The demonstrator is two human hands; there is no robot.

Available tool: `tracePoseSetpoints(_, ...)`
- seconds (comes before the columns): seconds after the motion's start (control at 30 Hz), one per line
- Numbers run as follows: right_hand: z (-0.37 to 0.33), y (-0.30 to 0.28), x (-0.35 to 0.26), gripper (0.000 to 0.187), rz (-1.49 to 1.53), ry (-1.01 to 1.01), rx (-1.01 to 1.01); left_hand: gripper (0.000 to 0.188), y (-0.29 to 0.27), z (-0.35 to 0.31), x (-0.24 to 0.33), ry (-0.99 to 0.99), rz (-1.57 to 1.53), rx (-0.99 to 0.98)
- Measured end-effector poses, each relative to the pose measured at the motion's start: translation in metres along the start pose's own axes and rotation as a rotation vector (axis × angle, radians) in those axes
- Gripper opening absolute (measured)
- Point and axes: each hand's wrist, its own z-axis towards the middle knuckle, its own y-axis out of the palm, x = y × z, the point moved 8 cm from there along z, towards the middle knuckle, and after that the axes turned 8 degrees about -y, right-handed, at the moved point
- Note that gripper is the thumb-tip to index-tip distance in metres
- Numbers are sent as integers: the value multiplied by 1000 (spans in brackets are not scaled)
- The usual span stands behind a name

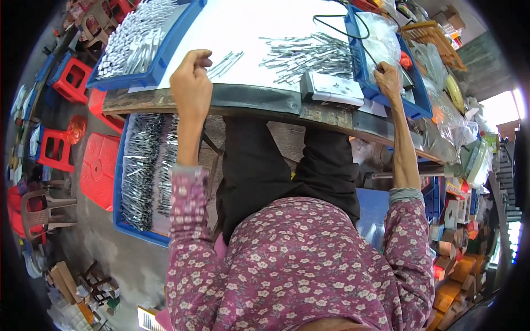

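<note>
two hands sit above the table's (234,30) near edge, well apart. the left hand (191,77) is loosely curled, thumb near fingers; i cannot tell whether they hide anything. a few rods (225,65) lie just beside it at 2 o'clock, perhaps set apart for easy reach, their long axis running 8 to 2. the bigger heap (309,58) lies farther off toward 3, fanned mostly 9 to 3, many skewed; which ends lead is too small to tell. the right hand (388,81) is bunched over the right tray (361,66), its grip unreadable. the left tray (124,83), at the left hand's 10, seems angled for convenience.
</note>
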Motion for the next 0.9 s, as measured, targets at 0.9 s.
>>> tracePoseSetpoints(0.9, 0, 3, -2, 23, 7, 30, -29, 28, 115, 32, -97, -192, 662, -312)
